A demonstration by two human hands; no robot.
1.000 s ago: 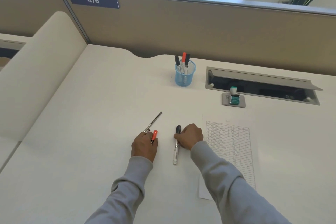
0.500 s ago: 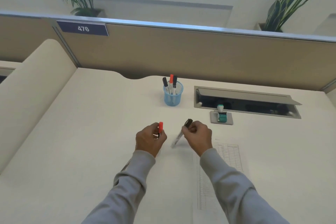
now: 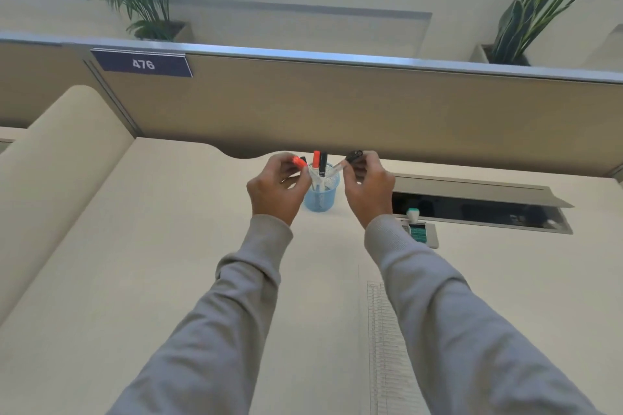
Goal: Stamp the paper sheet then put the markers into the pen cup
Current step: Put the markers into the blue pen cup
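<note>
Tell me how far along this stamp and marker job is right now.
Done, apparently: the stamp is parked on its pad, and three markers already stand in the blue pen cup. Whether the paper sheet bears a stamp mark, I cannot tell.

In hand: the left hand holds an orange-capped marker, the right hand a black-capped marker, both at the cup's rim.

Left: dropping both in.

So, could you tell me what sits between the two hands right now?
In the head view, the blue pen cup with markers standing in it sits between the left hand and the right hand.
</note>
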